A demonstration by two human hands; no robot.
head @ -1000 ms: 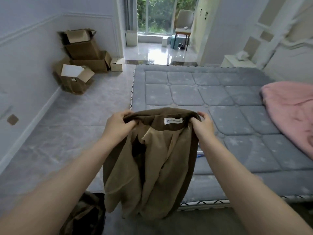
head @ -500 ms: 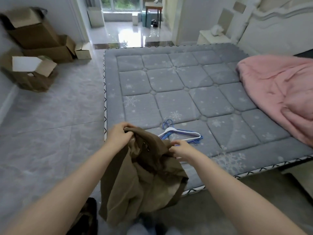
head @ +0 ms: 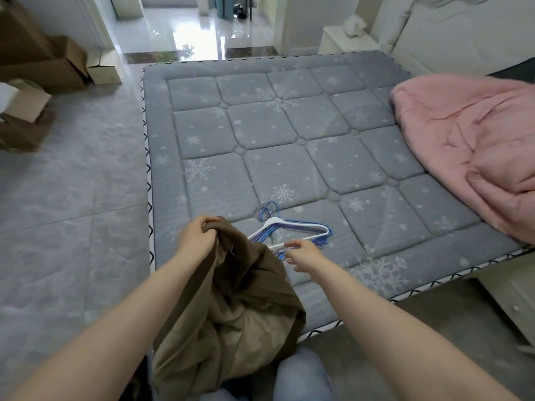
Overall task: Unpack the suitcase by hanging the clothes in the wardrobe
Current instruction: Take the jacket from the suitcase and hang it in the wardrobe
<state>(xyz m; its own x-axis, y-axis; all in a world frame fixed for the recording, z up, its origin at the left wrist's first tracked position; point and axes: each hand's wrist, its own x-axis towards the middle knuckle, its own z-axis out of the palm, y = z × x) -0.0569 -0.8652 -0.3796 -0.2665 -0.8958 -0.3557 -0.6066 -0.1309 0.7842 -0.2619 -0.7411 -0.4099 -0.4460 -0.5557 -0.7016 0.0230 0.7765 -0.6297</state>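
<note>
In the head view, your left hand grips the collar end of the brown jacket, fingers curled tight around the cloth; the jacket hangs down bunched at the near edge of the grey mattress. Your right hand holds nothing, fingers spread and relaxed, and it seems to be just above the pile of hangers, which lies on the mattress near you. A pink blanket lies at the right.

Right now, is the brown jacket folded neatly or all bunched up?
Bunched up. The brown fabric jacket hangs crumpled from the left hand, which grips its top, with creased folds sagging below.
</note>
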